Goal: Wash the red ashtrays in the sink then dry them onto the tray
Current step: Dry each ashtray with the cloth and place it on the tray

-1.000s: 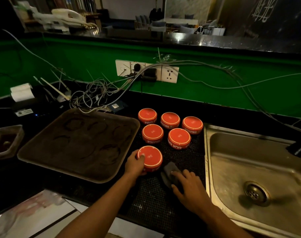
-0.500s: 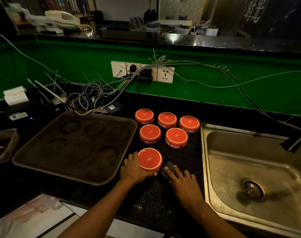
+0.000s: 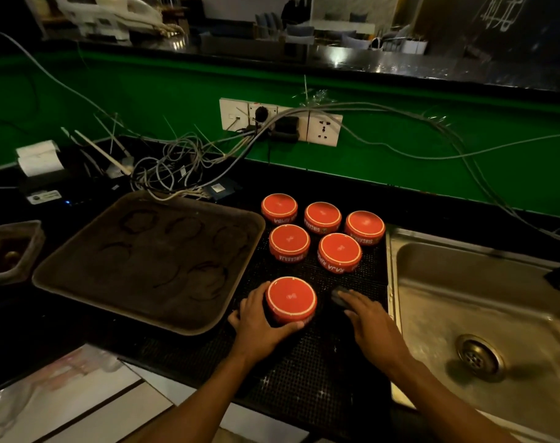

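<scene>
Left hand (image 3: pixel 259 318) curled round near ashtray (image 3: pixel 291 298), thumb along its front wall, fingers at its 9 o'clock side. Right hand (image 3: pixel 368 318) flat, fingers straight, pressing on dark sponge (image 3: pixel 337 297) just at ashtray's 3 o'clock. Ashtray upside down on black mat (image 3: pixel 304 372), not yet lifted. Probably pick-up step, start of washing. Next: lift ashtray, grab sponge, carry both to sink (image 3: pixel 464 314) at 3 o'clock. Five more ashtrays (image 3: pixel 323 215) upside down at 12 o'clock of hands, close together. Tray (image 3: pixel 80 273) at 9 o'clock, touching mat edge, holding none, ring marks only. Cables (image 3: pixel 176 167) at 11 o'clock.
</scene>
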